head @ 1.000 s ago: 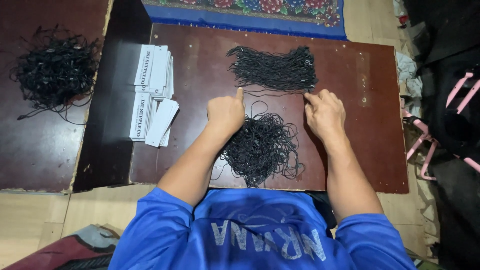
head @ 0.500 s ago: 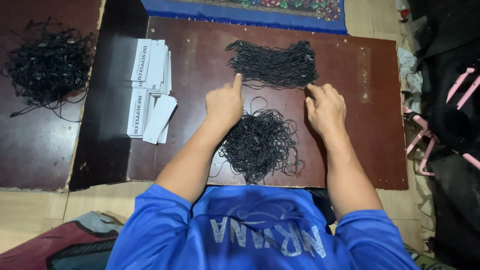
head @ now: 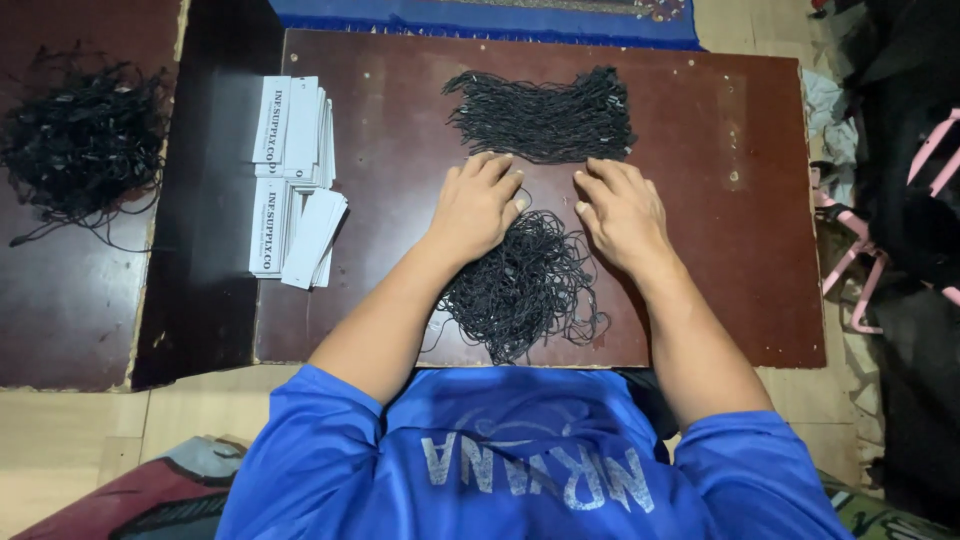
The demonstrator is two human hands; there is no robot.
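Observation:
A loose tangle of black cords lies on the dark brown board just in front of me. Beyond it sits a tidier bundle of straightened black cords. My left hand rests palm down on the board at the tangle's far left edge, fingers stretched towards the tidy bundle. My right hand lies the same way at the tangle's far right edge, fingertips close to the bundle. The thumbs touch the top of the tangle. Neither hand visibly grips a cord.
Stacks of white paper tags lie on the board's left side. A second big heap of black cords sits on a separate brown panel at far left. A blue rug lies beyond the board, and dark bags with pink straps are at right.
Both hands have drawn closer together over the tangle. Their index fingers pointed out towards the tidy bundle before; now all fingers lie flat.

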